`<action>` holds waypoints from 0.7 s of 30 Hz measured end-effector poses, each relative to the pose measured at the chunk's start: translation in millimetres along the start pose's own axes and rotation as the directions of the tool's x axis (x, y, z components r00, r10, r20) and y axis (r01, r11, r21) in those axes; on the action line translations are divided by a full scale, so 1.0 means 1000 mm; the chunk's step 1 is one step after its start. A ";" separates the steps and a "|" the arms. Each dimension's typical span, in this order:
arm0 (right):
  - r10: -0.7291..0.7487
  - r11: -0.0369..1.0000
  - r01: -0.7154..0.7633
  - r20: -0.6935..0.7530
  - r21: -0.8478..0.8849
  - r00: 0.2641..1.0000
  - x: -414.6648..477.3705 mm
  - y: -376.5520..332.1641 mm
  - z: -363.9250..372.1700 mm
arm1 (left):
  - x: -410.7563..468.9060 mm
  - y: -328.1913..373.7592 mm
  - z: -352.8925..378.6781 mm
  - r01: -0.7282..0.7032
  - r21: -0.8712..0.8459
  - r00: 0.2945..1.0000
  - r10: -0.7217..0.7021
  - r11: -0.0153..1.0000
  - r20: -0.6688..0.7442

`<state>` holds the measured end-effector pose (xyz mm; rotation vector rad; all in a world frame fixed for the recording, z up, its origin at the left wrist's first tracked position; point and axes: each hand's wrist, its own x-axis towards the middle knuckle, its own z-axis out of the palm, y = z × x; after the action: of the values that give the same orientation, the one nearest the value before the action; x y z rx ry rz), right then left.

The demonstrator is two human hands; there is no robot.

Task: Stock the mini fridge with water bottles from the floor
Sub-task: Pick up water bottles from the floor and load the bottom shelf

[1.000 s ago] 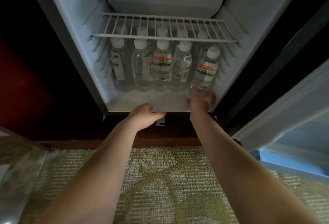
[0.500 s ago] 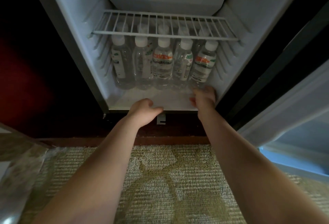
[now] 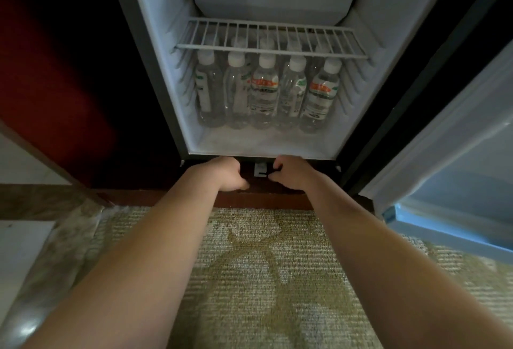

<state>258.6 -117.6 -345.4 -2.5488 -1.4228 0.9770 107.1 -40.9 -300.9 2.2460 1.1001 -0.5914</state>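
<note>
Open white mini fridge (image 3: 374,15), its door (image 3: 444,140) swung out at right, standing above patterned beige carpet (image 3: 249,265). A white wire shelf (image 3: 272,40) spans the cabinet at mid-height. Below it, on the fridge floor: front row of five clear plastic water bottles with white caps (image 3: 263,93), upright, packed side by side; more caps show behind, through the shelf. The left hand (image 3: 222,173) and right hand (image 3: 294,172) sit just below the fridge's front lip, near each other; each grip clenched, empty. A small grey bracket (image 3: 259,172) lies between them.
</note>
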 end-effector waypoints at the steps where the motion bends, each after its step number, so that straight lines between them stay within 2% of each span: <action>1: 0.027 0.999 -0.021 0.162 -0.037 0.986 -0.006 -0.006 0.000 | -0.007 -0.004 -0.001 0.012 0.026 1.000 -0.012 1.000 -0.004; 2: 0.064 0.995 -0.041 0.282 -0.086 0.957 -0.012 -0.011 -0.002 | -0.015 -0.007 -0.002 0.024 0.049 1.000 -0.024 0.999 -0.010; 4: 0.090 0.974 -0.011 0.340 -0.228 0.936 -0.023 -0.025 -0.008 | -0.032 -0.016 -0.009 0.040 0.089 0.999 -0.037 0.995 -0.028; 7: -0.011 0.925 0.089 0.208 -0.369 0.978 -0.042 -0.056 -0.027 | -0.061 -0.032 -0.029 0.078 0.143 0.995 -0.067 0.987 -0.078; 11: -0.158 0.916 0.186 0.107 -0.354 0.982 -0.088 -0.106 -0.055 | -0.115 -0.050 -0.055 0.105 0.142 0.980 -0.078 0.984 -0.185; 16: -0.244 0.872 0.276 0.130 -0.404 0.961 -0.161 -0.173 -0.065 | -0.195 -0.075 -0.061 0.166 0.095 0.968 -0.144 0.982 -0.204; 21: -0.362 0.731 0.422 0.220 -0.536 0.906 -0.220 -0.244 -0.020 | -0.273 -0.130 -0.045 0.233 0.026 0.941 -0.219 0.972 -0.259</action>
<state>6.4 -145.8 -135.8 -2.3594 -2.4856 0.6782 -147.1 -100.1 -141.0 2.3073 1.5025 -0.4349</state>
